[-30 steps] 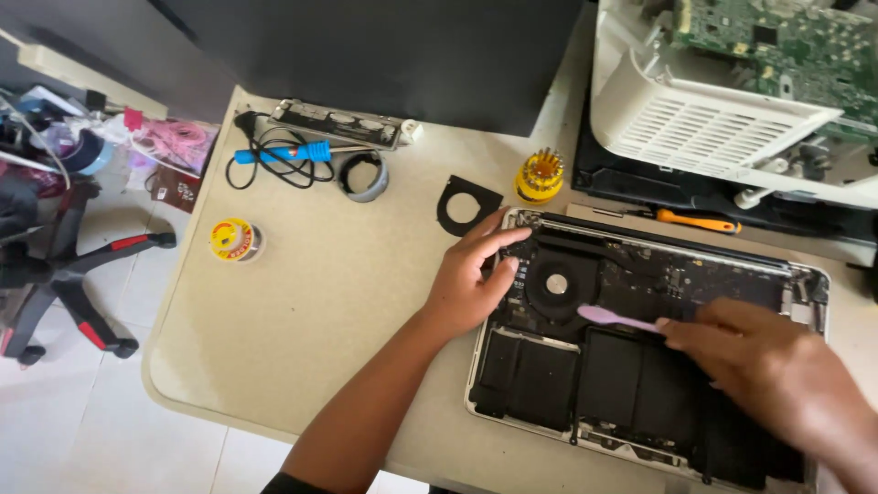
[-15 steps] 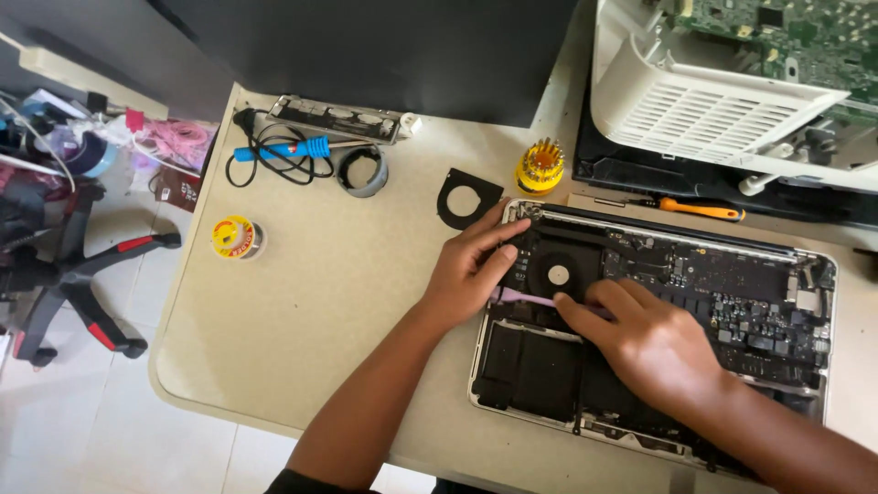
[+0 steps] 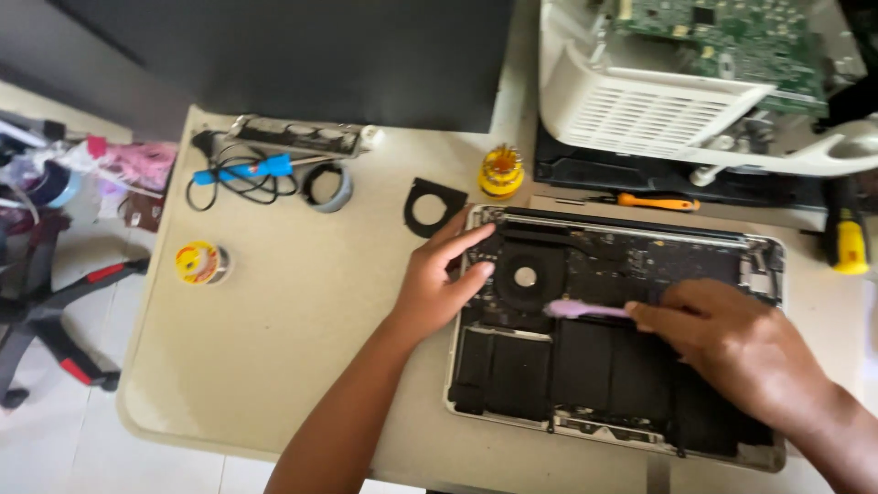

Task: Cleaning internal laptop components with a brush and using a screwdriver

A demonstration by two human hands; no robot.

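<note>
Right hand (image 3: 732, 352) pulled back from the fan (image 3: 525, 275) toward the right half of the opened laptop (image 3: 768, 256), off the spot it covered half a second ago. Pink brush (image 3: 585, 310) out in the open again, bristle tip just below the fan, as a second ago. Left hand (image 3: 437, 284) shifted a little, fingers (image 3: 471, 240) now stretched over the laptop's left edge.

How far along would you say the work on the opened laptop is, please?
Done: the silver opened laptop lies with its bottom cover off, fan and batteries bare. In hand: the right hand holds a pink plastic tool by the round black fan; the left hand steadies the edge. Left: refitting the cover.
</note>
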